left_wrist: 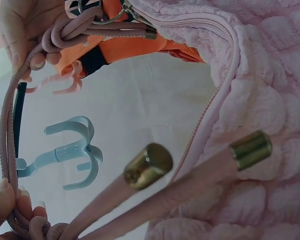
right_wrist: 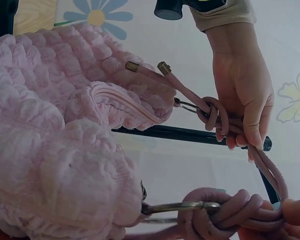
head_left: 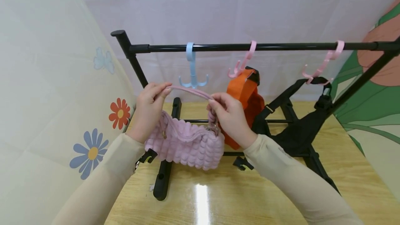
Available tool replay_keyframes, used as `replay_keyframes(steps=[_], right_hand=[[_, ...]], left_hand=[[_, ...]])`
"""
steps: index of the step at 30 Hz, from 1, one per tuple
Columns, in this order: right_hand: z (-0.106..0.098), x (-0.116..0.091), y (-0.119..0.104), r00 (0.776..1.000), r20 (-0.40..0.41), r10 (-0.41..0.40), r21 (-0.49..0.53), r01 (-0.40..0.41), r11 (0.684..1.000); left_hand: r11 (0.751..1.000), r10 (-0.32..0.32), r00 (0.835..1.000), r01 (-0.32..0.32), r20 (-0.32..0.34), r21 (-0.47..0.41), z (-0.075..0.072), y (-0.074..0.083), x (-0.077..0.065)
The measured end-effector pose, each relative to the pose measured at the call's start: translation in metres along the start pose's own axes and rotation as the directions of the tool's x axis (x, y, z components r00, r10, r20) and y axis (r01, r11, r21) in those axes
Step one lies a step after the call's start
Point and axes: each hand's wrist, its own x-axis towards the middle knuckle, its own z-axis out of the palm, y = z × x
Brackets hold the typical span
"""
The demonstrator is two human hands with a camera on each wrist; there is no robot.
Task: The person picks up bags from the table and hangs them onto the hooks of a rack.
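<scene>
A pink puffy handbag (head_left: 190, 148) hangs from its corded strap (head_left: 190, 90), which both hands hold up. My left hand (head_left: 150, 108) pinches the strap's left end between thumb and fingers. The right hand (head_left: 229, 114) pinches it at the other end, beside a knot (right_wrist: 235, 212). Between the hands the strap arches just under a blue hook (head_left: 192, 68) on the black rail (head_left: 218, 47). In the left wrist view, brass-tipped cord ends (left_wrist: 152, 162) dangle near the left hand, and the bag's zipper edge (left_wrist: 225, 75) curves below the strap.
An orange bag (head_left: 243, 93) hangs from a pink hook (head_left: 248, 56) right of the right hand. Farther right a black bag (head_left: 297, 131) hangs from another pink hook (head_left: 328, 58). The rack's black foot (head_left: 162, 180) stands on the wooden table (head_left: 234, 197).
</scene>
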Motion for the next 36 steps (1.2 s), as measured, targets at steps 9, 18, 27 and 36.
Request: replay_keyframes(steps=[9, 18, 27, 36], right_hand=[[0.002, 0.002, -0.005, 1.000, -0.023, 0.014, -0.014, -0.014, 1.000], [0.003, 0.006, -0.004, 0.999, -0.031, -0.044, -0.014, 0.043, 0.999], [0.005, 0.008, -0.003, 0.999, -0.028, -0.020, 0.012, 0.020, 1.000], [0.009, 0.011, -0.001, 0.999, -0.034, -0.018, -0.008, 0.017, 1.000]], left_hand=[[0.999, 0.041, 0.996, -0.043, -0.084, -0.020, 0.009, 0.000, 0.008], [0.997, 0.059, 0.987, -0.065, -0.151, -0.034, 0.017, -0.002, 0.018], [0.997, 0.059, 0.982, -0.068, -0.180, -0.045, 0.021, -0.004, 0.024], [0.998, 0.033, 0.981, -0.042, -0.193, -0.046, 0.022, -0.008, 0.029]])
